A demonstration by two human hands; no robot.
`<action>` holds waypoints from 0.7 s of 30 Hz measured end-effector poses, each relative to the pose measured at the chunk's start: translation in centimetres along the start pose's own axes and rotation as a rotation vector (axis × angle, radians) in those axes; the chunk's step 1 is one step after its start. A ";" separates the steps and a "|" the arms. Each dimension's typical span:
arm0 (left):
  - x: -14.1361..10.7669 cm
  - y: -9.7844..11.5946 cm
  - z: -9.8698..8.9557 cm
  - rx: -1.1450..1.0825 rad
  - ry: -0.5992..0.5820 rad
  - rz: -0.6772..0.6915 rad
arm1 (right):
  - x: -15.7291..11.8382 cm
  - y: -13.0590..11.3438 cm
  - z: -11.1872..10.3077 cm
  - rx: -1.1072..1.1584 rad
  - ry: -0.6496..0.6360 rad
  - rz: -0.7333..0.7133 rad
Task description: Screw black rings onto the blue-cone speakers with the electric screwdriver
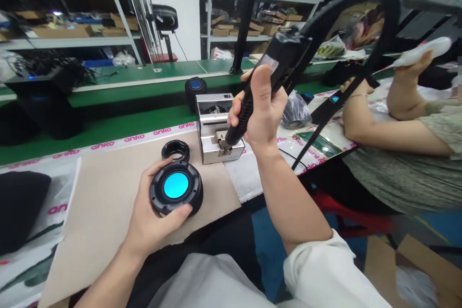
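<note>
My left hand (153, 216) is wrapped round a black round speaker part (195, 191) with a bright blue disc facing up, over the beige cardboard sheet (104, 211). Just behind it lies a black ring (175, 150), close to my fingertips. My right hand (265, 106) grips a black electric screwdriver (285, 57), tilted, with its lower end at the front of a silver screw feeder (218, 127). The screwdriver's tip is hard to make out against the feeder's outlet.
A black cylinder (195, 89) stands behind the feeder, and a bagged item (296, 109) lies to its right. A thick black cable (391, 9) loops overhead. Another person's arms (386, 118) work at right. A dark object (23, 207) sits at left.
</note>
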State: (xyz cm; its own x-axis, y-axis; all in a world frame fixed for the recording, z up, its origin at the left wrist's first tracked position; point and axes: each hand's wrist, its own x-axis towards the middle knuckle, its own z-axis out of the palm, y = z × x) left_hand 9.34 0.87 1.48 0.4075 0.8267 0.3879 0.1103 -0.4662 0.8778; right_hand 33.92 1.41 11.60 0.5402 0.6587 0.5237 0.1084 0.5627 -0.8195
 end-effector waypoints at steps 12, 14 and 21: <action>0.5 0.7 0.5 -0.063 0.020 -0.031 | 0.9 1.8 0.2 0.008 -0.072 0.181; 0.5 0.8 0.6 -0.063 0.026 -0.031 | 0.7 1.2 0.0 0.015 -0.084 0.239; 0.7 0.8 0.6 -0.099 -0.004 -0.044 | -1.0 -7.1 3.6 0.162 -0.205 0.116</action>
State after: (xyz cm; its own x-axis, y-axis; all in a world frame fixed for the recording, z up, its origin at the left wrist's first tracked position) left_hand 10.28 0.85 2.23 0.4075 0.8443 0.3479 0.0375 -0.3961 0.9174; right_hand 29.59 -1.45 17.74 0.3597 0.8013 0.4780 -0.0879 0.5392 -0.8376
